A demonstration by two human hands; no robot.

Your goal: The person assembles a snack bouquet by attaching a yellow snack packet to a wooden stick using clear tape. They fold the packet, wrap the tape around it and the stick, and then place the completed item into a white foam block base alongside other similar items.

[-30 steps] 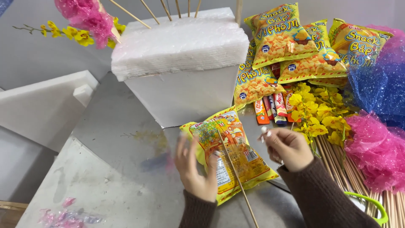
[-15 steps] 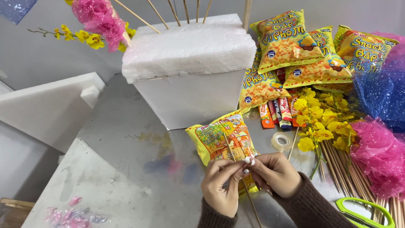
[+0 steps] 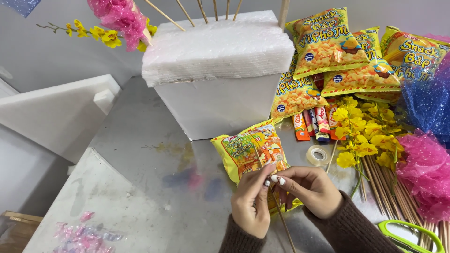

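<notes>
Left hand: your left hand (image 3: pixel 251 202) pinches the thin wooden stick (image 3: pixel 283 225) against the yellow snack packet (image 3: pixel 249 150).
Right hand: your right hand (image 3: pixel 309 189) curls inward, fingertips gripping the same stick.

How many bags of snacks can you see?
5: one snack bag under the hands, four in the pile at top right. More may be hidden beneath.

Hands Meet Over a Snack Bag

The left hand (image 3: pixel 251 206) and right hand (image 3: pixel 309 189) pinch together over a yellow snack bag (image 3: pixel 251 152) lying on the metal table (image 3: pixel 140 154), a thin wooden stick (image 3: pixel 284 226) (running under the fingers) beneath. A tape roll (image 3: pixel 318 155) sits nearby, before a white foam block (image 3: pixel 215 70).
</notes>
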